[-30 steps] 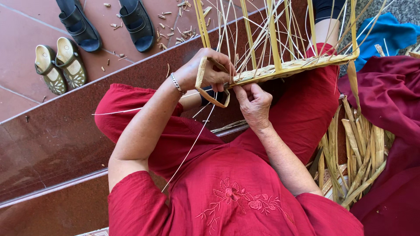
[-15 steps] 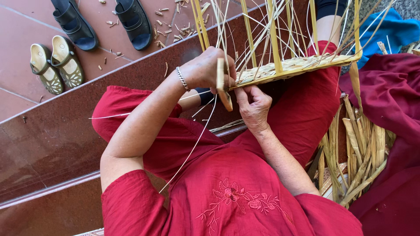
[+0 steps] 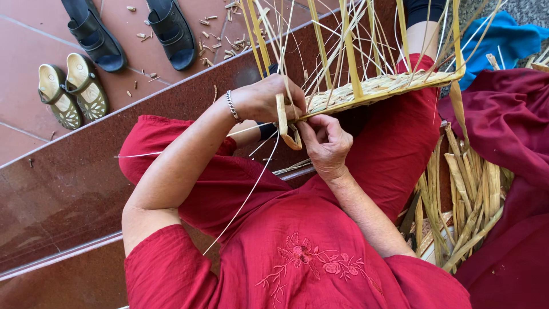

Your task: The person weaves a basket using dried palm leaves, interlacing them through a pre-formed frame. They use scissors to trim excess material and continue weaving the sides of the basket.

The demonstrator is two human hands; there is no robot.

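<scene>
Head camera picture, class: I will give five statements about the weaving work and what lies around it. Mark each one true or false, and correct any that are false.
1. The left hand wears a bracelet at the wrist. True.
2. The right hand rests flat on the floor, away from the work. False: it is at the edge of the woven basket base, fingers on a flat straw strip.
3. Two pairs of shoes stand on the red tiled floor. True: dark sandals and pale green shoes.
4. The person wears a blue dress. False: the dress is red, with embroidered flowers.
5. A bundle of loose straw lies at the person's right side. True.
</scene>
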